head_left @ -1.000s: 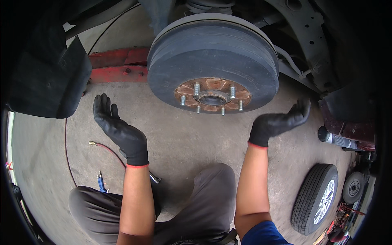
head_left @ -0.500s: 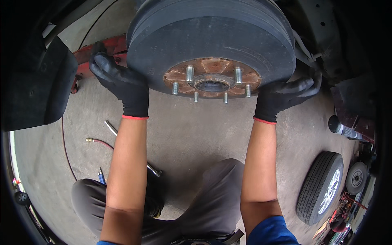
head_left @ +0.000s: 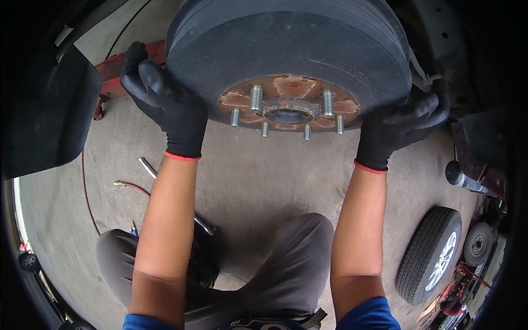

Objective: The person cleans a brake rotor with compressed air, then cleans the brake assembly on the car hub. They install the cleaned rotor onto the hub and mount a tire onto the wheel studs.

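A large dark brake drum (head_left: 286, 47) fills the top middle, its rusty centre facing me with several wheel studs (head_left: 256, 99) sticking out around the hub bore (head_left: 289, 113). Both my hands wear black gloves with red cuffs. My left hand (head_left: 170, 104) presses its palm to the drum's left edge, with the fingers curled up along the side. On the opposite edge, my right hand (head_left: 404, 124) holds the drum from below right, its fingertips partly lost in shadow behind the rim.
A red jack (head_left: 118, 74) stands behind my left hand. On the floor lie a long-handled ratchet (head_left: 203, 224), a red air hose (head_left: 135, 187) and a blue-handled tool (head_left: 133, 230), partly behind my left arm. A wheel with tyre (head_left: 432, 256) rests at right, beside a smaller wheel (head_left: 478, 242).
The drum looks larger and nearer, and its face has spread wider in view. My right hand has shifted right and slightly down with its edge; my left hand stays at the left edge.
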The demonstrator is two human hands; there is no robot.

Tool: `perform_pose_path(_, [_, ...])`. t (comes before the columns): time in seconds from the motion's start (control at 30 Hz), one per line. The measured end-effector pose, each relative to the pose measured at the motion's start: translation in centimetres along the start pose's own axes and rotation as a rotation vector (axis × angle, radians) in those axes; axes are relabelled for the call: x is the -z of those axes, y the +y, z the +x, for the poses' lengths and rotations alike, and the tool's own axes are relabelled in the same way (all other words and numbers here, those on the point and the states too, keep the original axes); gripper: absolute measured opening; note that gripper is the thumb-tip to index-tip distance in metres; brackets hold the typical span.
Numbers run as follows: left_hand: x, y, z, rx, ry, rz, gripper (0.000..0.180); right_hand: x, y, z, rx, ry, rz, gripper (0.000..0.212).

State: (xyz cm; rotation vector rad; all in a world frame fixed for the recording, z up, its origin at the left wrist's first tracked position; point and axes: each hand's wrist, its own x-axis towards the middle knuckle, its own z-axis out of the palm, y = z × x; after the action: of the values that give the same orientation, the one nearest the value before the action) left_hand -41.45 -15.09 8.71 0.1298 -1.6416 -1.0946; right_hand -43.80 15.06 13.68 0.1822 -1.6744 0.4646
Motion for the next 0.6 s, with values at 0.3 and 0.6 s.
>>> perform_pose_path(0.3, [-1.4, 1.4, 1.9, -0.127, -0.039, 0.089, 0.055, 0.1, 1.0, -0.3, -0.074, -0.232, 0.033, 0.05])
perform_pose_path(0.6, [-0.7, 1.0, 0.7, -0.024, -0.102, 0.105, 0.057, -0.2, 2.4, 0.0, 0.162, -0.264, -0.111, 0.051])
